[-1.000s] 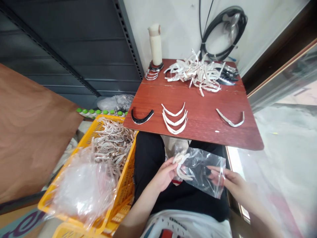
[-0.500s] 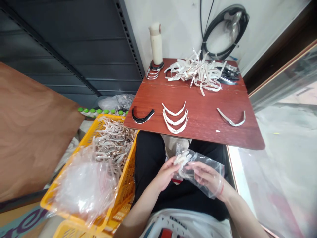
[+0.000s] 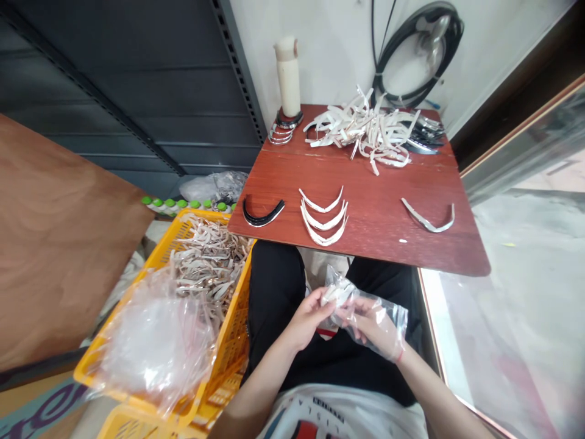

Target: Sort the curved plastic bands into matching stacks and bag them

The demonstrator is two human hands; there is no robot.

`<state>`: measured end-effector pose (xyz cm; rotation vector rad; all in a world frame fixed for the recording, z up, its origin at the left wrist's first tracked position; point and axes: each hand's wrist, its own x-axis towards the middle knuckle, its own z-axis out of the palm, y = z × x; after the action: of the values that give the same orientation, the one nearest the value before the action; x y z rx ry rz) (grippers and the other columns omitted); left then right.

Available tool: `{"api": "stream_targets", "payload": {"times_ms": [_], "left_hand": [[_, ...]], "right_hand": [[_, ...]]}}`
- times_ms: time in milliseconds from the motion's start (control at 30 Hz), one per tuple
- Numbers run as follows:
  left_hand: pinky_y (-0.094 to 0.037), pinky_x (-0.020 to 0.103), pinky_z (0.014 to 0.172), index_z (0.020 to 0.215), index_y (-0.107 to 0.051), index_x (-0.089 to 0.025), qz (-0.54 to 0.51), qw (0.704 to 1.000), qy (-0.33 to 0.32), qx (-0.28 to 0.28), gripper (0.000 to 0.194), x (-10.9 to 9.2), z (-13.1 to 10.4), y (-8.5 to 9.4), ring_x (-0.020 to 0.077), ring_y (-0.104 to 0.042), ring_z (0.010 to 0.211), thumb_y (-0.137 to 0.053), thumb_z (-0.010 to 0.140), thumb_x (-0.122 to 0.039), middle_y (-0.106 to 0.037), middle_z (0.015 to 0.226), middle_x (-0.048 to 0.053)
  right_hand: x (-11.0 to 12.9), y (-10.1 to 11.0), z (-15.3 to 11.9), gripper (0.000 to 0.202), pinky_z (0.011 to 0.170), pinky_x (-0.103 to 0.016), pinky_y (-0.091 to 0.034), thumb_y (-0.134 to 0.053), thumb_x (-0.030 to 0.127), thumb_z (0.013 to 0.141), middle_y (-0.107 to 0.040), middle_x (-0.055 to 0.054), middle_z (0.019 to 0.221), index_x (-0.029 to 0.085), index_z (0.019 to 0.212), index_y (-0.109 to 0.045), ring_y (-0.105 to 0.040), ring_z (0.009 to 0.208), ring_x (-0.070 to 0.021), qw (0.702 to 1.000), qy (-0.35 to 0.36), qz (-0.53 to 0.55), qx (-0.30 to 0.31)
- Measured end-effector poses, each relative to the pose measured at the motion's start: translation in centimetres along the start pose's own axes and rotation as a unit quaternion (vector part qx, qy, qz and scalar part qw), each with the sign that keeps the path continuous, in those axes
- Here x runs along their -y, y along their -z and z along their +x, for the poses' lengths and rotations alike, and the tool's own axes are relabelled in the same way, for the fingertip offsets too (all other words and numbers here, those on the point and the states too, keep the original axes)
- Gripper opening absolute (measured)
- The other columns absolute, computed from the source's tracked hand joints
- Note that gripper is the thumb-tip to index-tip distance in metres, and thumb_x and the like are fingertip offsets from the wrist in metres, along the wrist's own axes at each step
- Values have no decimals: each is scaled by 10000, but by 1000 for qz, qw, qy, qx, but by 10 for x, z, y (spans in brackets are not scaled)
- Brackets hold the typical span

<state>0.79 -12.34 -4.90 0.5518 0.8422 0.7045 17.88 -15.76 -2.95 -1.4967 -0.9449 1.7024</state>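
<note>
Above my lap, a clear plastic bag point(image 3: 381, 317) surrounds a bundle of white curved strips point(image 3: 339, 294). My left hand point(image 3: 314, 311) grips the bundle through the bag from the left, its thumb on top. My right hand point(image 3: 370, 320) reaches inside the bag, seen through the film, with bent fingers closed at the right end of the bundle. Their tips are partly hidden. On the wooden table point(image 3: 365, 189) in front lie three white curved strips point(image 3: 323, 222), a black curved strip stack point(image 3: 264, 213) and a silvery curved strip point(image 3: 428, 221).
Left of my legs is a yellow crate point(image 3: 228, 317) with many strips point(image 3: 205, 262) and a stack of clear bags point(image 3: 155, 347). At the table's back stand a cream bottle point(image 3: 289, 79) and a heap of white strips point(image 3: 365, 128). A coiled black cable point(image 3: 388, 91) hangs on the wall.
My right hand has moved left, deeper into the bag, and the bag now covers it to the wrist. The strips on the table lie as before.
</note>
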Motion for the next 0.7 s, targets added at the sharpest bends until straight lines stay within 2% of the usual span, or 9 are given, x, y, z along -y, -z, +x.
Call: {"api": "stream_targets", "payload": {"times_ms": [200,400,500,600,700], "left_hand": [[-498,260,775,1017,-699,-167,-35,999,20,-21,420,-1,1,-1,153,-666,815,-855,689,-375,-721,936,38],[-500,245,696,994,-695,-146,-32,999,19,-18,395,-2,4,1,140,-655,740,-829,723,-400,-696,848,31],[-492,242,690,1002,-694,-140,-27,999,19,-14,423,-3,4,1,135,-648,728,-838,707,-406,-688,846,30],[-484,245,707,1020,-685,-143,-15,1000,18,-11,478,-3,3,1,139,-647,739,-891,634,-334,-697,871,31],[-480,249,697,1010,-676,-147,-1,1000,16,-13,476,0,3,1,142,-645,723,-899,617,-297,-697,853,22]], "right_hand": [[8,-1,-2,392,383,-174,-278,-651,530,836,-486,60,473,162,718,-587,-375,388,-51,1000,7,11,14],[20,9,-14,433,344,-169,-271,-660,581,806,-608,14,614,180,724,-520,-413,380,-47,999,-20,45,-6],[24,13,-18,438,335,-167,-253,-678,572,794,-568,38,565,191,693,-488,-387,367,-46,997,-31,70,-4],[27,17,-21,439,323,-180,-209,-709,566,763,-525,53,522,196,683,-487,-336,347,-46,993,-51,108,-7],[28,18,-20,424,377,-193,-282,-741,541,737,-513,48,524,191,682,-508,-378,407,-64,989,-44,136,-27]]}}
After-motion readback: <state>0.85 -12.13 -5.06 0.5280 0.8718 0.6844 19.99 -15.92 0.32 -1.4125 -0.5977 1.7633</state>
